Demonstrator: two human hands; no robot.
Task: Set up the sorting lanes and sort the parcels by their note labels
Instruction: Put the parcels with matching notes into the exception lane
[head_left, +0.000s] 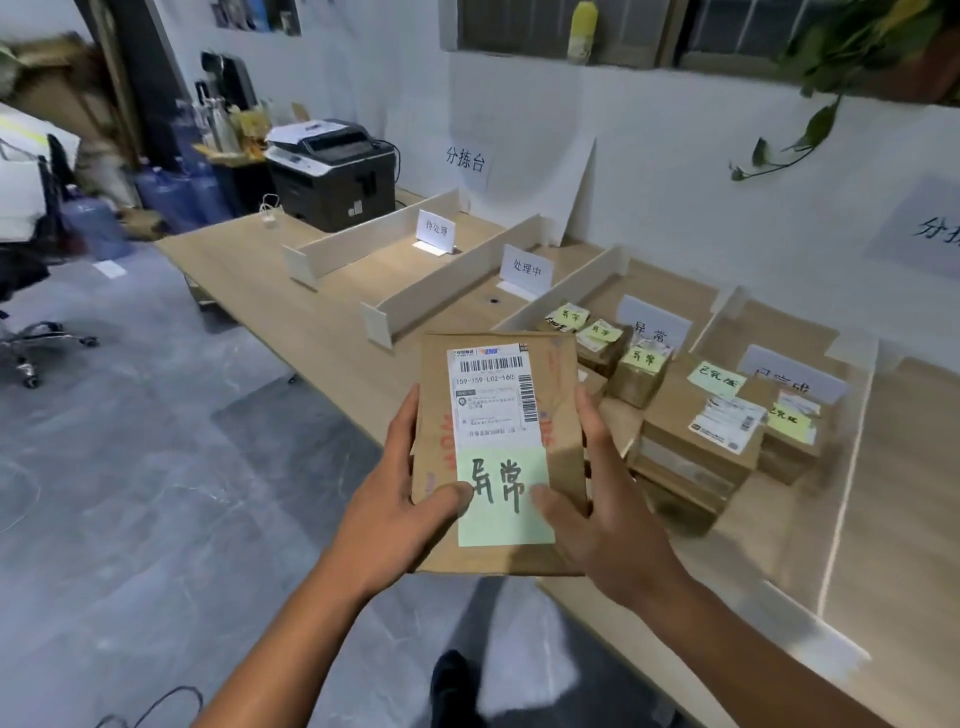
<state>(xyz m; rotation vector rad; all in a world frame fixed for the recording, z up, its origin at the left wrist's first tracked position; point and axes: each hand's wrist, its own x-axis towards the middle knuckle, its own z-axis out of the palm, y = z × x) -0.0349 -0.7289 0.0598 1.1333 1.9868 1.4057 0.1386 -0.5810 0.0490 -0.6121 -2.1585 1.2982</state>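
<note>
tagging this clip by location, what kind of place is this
Probably an office parcel-sorting corner: a table split by dividers into signed lanes, note-labelled parcels in two lanes, and a printer at the far end.

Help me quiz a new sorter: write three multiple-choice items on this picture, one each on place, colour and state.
1. Where is the printer?
A. on the floor
B. on the far end of the table, beyond the dividers
C. on a chair

2. What colour is the note on the held parcel?
A. pink
B. blue
C. light green

3. How is that parcel held?
A. by the left hand and right hand together
B. by one hand only
C. lying in a lane

1 B: it stands on the tabletop past the dividers.
2 C: the handwritten note is pale green.
3 A: a hand grips each side.
</note>
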